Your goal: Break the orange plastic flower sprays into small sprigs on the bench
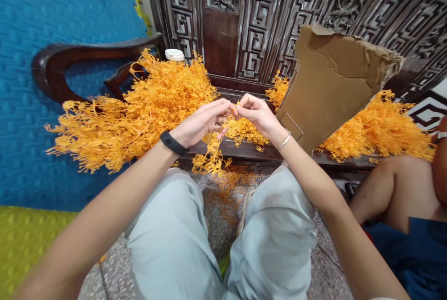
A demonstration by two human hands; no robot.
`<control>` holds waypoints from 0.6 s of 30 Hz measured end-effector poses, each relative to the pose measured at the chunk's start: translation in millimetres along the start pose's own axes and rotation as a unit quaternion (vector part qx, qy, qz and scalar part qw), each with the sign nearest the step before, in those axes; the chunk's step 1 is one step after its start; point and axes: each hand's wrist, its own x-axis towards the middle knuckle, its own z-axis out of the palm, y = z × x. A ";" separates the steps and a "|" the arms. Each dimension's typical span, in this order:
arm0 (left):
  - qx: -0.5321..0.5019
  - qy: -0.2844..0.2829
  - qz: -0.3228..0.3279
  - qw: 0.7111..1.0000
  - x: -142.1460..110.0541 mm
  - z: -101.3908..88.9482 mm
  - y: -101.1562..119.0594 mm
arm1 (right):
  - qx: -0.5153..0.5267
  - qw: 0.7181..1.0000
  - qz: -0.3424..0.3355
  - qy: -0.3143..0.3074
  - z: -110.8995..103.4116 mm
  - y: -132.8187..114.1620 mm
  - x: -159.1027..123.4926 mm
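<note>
My left hand (206, 121), with a black band at the wrist, is closed on a strand of orange plastic sprigs (211, 158) that hangs down below it between my knees. My right hand (256, 114), wearing a thin bangle, meets it fingertip to fingertip and pinches a small orange sprig piece (234, 108). The exact point where the fingers join is partly hidden. Under and behind my hands lies a small heap of loose orange pieces (246, 130) on the dark wooden bench (275, 152). To the left rises a large pile of orange sprigs (153, 104).
A brown cardboard piece (331, 81) leans upright at right, with another orange pile (377, 125) behind it. A white-lidded container (174, 55) stands behind the left pile. The bench has a curved armrest (52, 72). Another person's knee (394, 188) is at far right. Orange scraps litter the floor.
</note>
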 end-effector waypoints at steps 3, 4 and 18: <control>0.005 0.000 -0.002 1.000 -0.4 -1.0 -0.4 | -0.001 1.000 -0.007 -0.012 -0.2 0.1 -0.3; 0.006 0.003 -0.002 1.000 -0.5 -1.2 -0.6 | -0.003 1.000 -0.008 -0.015 -0.1 0.1 -0.5; -0.029 0.047 -0.003 0.998 -0.9 8.2 3.5 | 0.070 0.991 0.061 -0.098 15.3 -14.1 -8.7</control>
